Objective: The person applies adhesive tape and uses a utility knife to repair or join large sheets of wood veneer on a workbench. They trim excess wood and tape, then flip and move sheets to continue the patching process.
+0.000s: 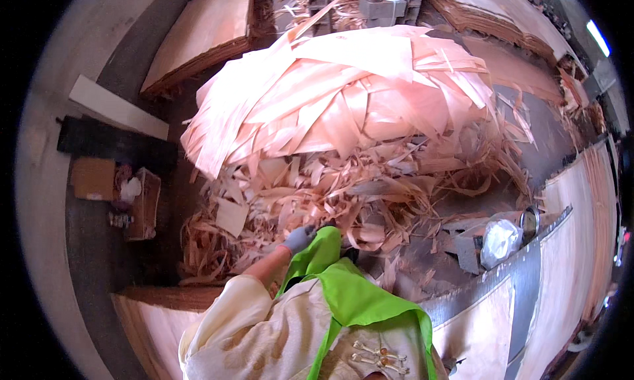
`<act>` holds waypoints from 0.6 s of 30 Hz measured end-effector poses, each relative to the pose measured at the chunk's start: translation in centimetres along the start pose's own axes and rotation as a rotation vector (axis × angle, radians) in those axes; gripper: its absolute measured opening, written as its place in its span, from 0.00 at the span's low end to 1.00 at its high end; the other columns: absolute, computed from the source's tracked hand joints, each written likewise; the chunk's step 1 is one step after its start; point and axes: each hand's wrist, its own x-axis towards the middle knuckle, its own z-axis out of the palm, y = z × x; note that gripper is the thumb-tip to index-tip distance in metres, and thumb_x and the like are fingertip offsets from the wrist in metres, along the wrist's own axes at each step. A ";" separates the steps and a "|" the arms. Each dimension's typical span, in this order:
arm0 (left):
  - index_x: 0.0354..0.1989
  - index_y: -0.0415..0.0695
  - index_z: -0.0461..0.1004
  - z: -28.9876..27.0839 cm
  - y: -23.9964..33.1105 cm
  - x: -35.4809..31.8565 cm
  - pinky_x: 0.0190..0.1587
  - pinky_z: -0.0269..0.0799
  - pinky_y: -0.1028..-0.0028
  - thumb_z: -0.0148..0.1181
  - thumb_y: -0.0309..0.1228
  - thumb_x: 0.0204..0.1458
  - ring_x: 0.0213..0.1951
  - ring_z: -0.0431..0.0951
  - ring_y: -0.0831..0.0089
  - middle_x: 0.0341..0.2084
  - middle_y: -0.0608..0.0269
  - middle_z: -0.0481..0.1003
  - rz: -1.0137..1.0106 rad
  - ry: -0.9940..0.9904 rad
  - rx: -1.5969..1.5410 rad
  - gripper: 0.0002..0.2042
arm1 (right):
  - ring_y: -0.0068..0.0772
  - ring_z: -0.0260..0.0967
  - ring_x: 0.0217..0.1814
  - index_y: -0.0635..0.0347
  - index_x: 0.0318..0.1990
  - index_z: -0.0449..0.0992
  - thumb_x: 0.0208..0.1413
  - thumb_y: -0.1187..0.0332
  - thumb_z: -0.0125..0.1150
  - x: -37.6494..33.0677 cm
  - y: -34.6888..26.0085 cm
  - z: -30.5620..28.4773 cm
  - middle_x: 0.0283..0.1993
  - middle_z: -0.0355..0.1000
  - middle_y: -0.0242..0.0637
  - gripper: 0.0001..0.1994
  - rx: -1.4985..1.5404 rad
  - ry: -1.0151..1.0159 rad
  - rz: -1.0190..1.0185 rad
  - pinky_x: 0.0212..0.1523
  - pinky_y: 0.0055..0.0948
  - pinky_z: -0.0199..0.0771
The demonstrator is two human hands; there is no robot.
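My left hand (300,239), in a grey glove, reaches forward beside the hanging green apron (317,254). Its fingers look curled in against the apron's edge, and what they hold, if anything, is too small to make out. No part of my right hand shows. Just ahead of the left hand lies a tangle of thin wood veneer scraps (284,195), curled and torn. Beyond it rises a large heap of broad veneer sheets (343,96), laid over one another. A pale, squarish veneer piece (232,217) rests on the scraps to the left.
Flat veneer stacks stand at the far left (205,30), far right (492,13) and near right (571,208). A cardboard box (93,178) and a clear bin (143,205) are on the left. Right of me, a clear plastic bag (500,242) sits by grey blocks (466,248).
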 end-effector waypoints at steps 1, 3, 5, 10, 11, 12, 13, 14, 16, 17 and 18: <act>0.54 0.43 0.68 -2.2 1.8 1.5 0.48 0.70 0.60 0.50 0.45 0.55 0.45 0.76 0.50 0.42 0.44 0.75 0.056 0.017 0.011 0.23 | 0.25 0.53 0.10 0.50 0.17 0.61 0.53 0.62 0.49 0.4 -0.7 0.8 0.12 0.59 0.28 0.14 -0.015 0.026 -0.016 0.11 0.27 0.52; 0.54 0.43 0.68 -5.4 2.4 5.2 0.48 0.70 0.60 0.51 0.44 0.55 0.44 0.76 0.50 0.42 0.45 0.75 0.048 0.135 0.008 0.23 | 0.25 0.53 0.10 0.51 0.16 0.62 0.52 0.63 0.50 0.9 -1.8 2.4 0.12 0.59 0.28 0.13 -0.059 0.061 -0.030 0.11 0.28 0.52; 0.55 0.44 0.67 -8.2 3.8 10.4 0.48 0.70 0.60 0.52 0.44 0.55 0.44 0.76 0.50 0.43 0.45 0.75 0.097 0.258 -0.088 0.23 | 0.26 0.54 0.10 0.51 0.16 0.62 0.51 0.63 0.50 1.1 -2.6 3.5 0.12 0.59 0.29 0.13 -0.103 0.146 -0.051 0.11 0.28 0.52; 0.56 0.40 0.65 -18.7 9.5 23.3 0.56 0.63 0.61 0.53 0.43 0.55 0.55 0.68 0.50 0.53 0.42 0.68 0.216 0.630 -0.058 0.25 | 0.26 0.55 0.11 0.52 0.16 0.63 0.50 0.64 0.51 0.4 -2.8 0.9 0.12 0.60 0.29 0.12 -0.348 0.455 -0.055 0.11 0.28 0.52; 0.57 0.38 0.64 -21.7 9.8 25.9 0.58 0.62 0.62 0.53 0.44 0.55 0.56 0.66 0.50 0.54 0.42 0.66 0.177 0.684 -0.048 0.26 | 0.26 0.55 0.11 0.53 0.16 0.63 0.49 0.64 0.51 -0.2 -2.8 0.0 0.12 0.60 0.30 0.12 -0.395 0.521 -0.042 0.11 0.28 0.52; 0.57 0.36 0.63 -24.6 9.9 28.4 0.59 0.61 0.62 0.53 0.44 0.55 0.57 0.65 0.50 0.56 0.42 0.64 0.148 0.734 -0.048 0.27 | 0.26 0.55 0.11 0.53 0.16 0.63 0.49 0.64 0.51 -1.0 -2.7 -1.2 0.12 0.60 0.30 0.12 -0.434 0.583 -0.029 0.11 0.28 0.52; 0.59 0.35 0.60 -27.1 10.1 30.3 0.62 0.57 0.61 0.56 0.47 0.53 0.58 0.63 0.50 0.57 0.41 0.63 0.185 0.840 -0.072 0.32 | 0.27 0.55 0.11 0.53 0.16 0.64 0.49 0.65 0.51 -2.6 -2.7 -2.4 0.12 0.60 0.30 0.12 -0.467 0.650 -0.014 0.11 0.28 0.52; 0.60 0.34 0.58 -31.0 4.4 32.9 0.64 0.51 0.59 0.57 0.52 0.49 0.63 0.57 0.49 0.59 0.40 0.60 0.141 0.988 0.189 0.38 | 0.27 0.55 0.11 0.53 0.16 0.64 0.48 0.65 0.52 -2.8 -3.1 -2.1 0.12 0.60 0.30 0.12 -0.496 0.651 0.001 0.12 0.28 0.52; 0.65 0.38 0.52 -35.8 2.0 36.3 0.65 0.47 0.53 0.57 0.61 0.43 0.66 0.48 0.46 0.63 0.40 0.54 0.009 0.978 0.578 0.48 | 0.27 0.56 0.11 0.54 0.16 0.64 0.48 0.65 0.52 -5.0 -3.6 -4.7 0.13 0.61 0.30 0.11 -0.500 0.765 0.015 0.12 0.28 0.52; 0.67 0.44 0.48 -37.9 1.3 37.3 0.63 0.50 0.49 0.58 0.64 0.38 0.66 0.49 0.45 0.64 0.41 0.52 -0.138 0.919 0.670 0.51 | 0.27 0.56 0.11 0.54 0.16 0.64 0.47 0.65 0.52 -6.5 -3.4 -6.0 0.13 0.61 0.31 0.11 -0.505 0.801 0.025 0.12 0.28 0.52; 0.68 0.49 0.46 -39.5 1.1 38.7 0.60 0.54 0.46 0.59 0.66 0.36 0.65 0.50 0.45 0.65 0.42 0.49 -0.261 0.806 0.741 0.53 | 0.27 0.56 0.11 0.54 0.16 0.65 0.47 0.66 0.52 -7.6 -4.0 -7.6 0.13 0.61 0.31 0.11 -0.507 0.831 0.034 0.12 0.28 0.52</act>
